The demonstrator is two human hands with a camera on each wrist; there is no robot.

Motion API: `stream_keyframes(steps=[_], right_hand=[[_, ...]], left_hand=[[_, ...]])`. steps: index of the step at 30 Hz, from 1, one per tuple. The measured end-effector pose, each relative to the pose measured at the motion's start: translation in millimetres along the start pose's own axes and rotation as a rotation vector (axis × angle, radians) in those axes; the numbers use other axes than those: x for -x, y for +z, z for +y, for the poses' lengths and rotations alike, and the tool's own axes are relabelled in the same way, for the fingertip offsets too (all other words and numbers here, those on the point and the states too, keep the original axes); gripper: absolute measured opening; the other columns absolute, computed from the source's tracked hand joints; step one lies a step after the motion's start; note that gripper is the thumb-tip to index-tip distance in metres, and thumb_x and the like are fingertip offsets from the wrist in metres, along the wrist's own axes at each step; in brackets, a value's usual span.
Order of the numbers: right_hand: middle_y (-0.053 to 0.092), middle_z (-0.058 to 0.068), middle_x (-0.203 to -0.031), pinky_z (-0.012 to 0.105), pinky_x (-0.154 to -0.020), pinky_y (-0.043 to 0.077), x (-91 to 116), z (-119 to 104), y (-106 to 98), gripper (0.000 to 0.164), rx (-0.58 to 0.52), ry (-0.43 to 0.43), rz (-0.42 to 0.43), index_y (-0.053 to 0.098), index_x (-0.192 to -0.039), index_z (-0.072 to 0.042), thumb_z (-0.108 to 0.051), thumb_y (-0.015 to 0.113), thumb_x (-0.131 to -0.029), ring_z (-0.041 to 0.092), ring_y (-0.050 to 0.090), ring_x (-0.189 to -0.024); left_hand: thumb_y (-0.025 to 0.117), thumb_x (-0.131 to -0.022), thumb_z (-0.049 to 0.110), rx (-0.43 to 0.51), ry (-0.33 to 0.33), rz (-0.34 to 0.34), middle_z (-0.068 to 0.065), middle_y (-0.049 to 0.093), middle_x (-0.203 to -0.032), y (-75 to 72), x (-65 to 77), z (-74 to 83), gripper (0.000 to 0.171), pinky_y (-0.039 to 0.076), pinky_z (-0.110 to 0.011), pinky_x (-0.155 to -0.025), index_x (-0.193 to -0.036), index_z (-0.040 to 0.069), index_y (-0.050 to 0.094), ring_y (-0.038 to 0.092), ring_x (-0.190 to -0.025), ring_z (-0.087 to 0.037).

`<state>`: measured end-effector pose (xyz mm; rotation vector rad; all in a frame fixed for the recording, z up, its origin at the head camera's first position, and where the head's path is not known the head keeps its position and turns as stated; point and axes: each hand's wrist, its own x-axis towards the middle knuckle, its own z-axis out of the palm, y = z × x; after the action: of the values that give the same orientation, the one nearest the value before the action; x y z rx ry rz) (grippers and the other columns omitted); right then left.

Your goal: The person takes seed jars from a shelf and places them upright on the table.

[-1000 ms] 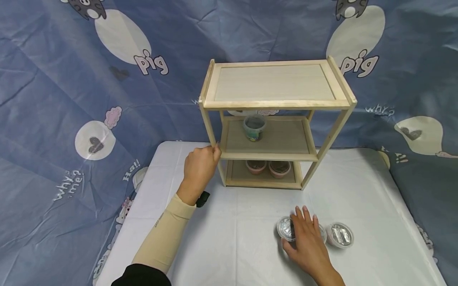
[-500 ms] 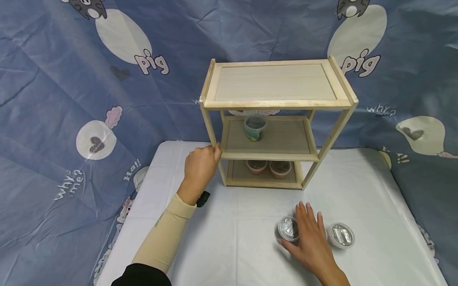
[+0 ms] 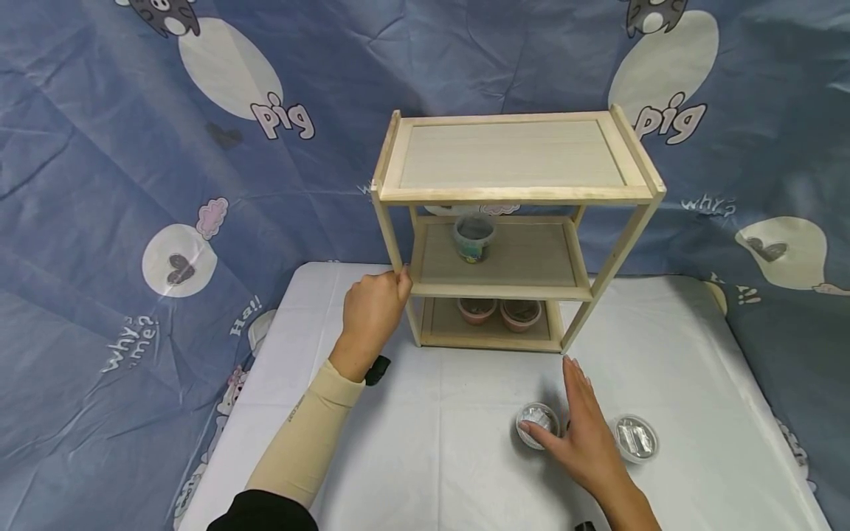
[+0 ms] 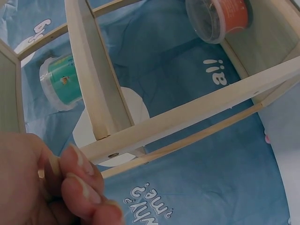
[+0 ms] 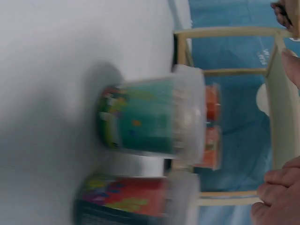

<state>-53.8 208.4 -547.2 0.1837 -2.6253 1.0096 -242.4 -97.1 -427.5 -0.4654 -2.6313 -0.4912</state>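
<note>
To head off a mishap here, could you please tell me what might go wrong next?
In the head view, the right hand overlaps a lidded plastic tub, so a small sweep might knock it over. The left hand holds the wooden rack, so a tug could tilt it and shift the green tub on its middle shelf.

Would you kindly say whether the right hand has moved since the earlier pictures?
Yes: in the head view, the right hand has shifted forward, closer to the wooden rack.

Soft light, faint shadows on white tabletop [image 3: 398, 442], blurred cups [image 5: 145, 117] in right wrist view
</note>
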Motion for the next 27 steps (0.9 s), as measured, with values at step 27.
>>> stream_keyframes(steps=[27], right_hand=[[0.052,0.017,-0.153,0.023,-0.115,0.033,-27.6,-17.0,-27.9,0.097,-0.135,-0.160,0.329,0.047,-0.155,-0.002,-0.065,0.074,-0.088,0.019,0.047,-0.143]], left_hand=[[0.047,-0.111,0.026,-0.001,-0.008,0.000,0.001,0.035,-0.044,0.5,0.3,-0.6,0.060,0.033,-0.036,-0.035,-0.053,0.016,0.041,0.039,-0.037,-0.019]])
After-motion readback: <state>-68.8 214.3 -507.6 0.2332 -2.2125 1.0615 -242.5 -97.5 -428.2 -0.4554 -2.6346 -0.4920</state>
